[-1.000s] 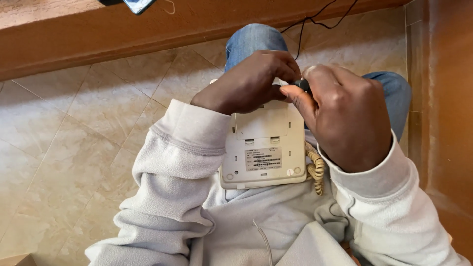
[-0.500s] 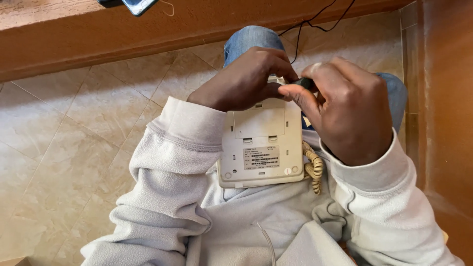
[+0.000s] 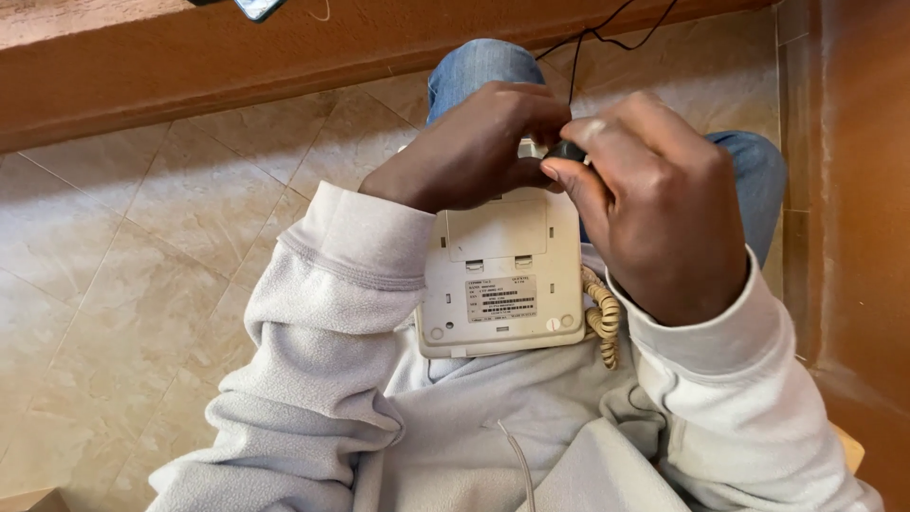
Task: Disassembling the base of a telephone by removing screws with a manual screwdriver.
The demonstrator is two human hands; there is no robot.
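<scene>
- Cream desk telephone [image 3: 502, 284] lies upside down on the person's lap, base plate facing up, label and two slots in view. Its far edge is under both hands.
- Left hand [image 3: 469, 147] curls over the far left edge of the phone, fingers closed on the casing; grip looks firm, acting as the brace.
- Right hand [image 3: 654, 209] pinches a small dark plug [image 3: 567, 150] between thumb and forefinger, grip closed tight on it, right at the phone's far edge. Whether the plug is seated in a socket or just outside it cannot be told; the fingers hide the joint.
- Thin black cable [image 3: 607, 33] runs away from the hands across the tiled floor [image 3: 142, 246] toward the wooden ledge [image 3: 190, 66].
- Coiled handset cord [image 3: 604, 322] hangs at the phone's right side, just beside the right wrist.
- Judgement on doing this well: keep the left hand clamped so the base does not slide on the lap; hold the plug square to the socket, close to its tip, and press straight rather than at a slant.
- Risk, as a judgement: the coiled cord sits near the working hand and could snag; slack in the black cable helps, a taut one would tug the plug sideways.
</scene>
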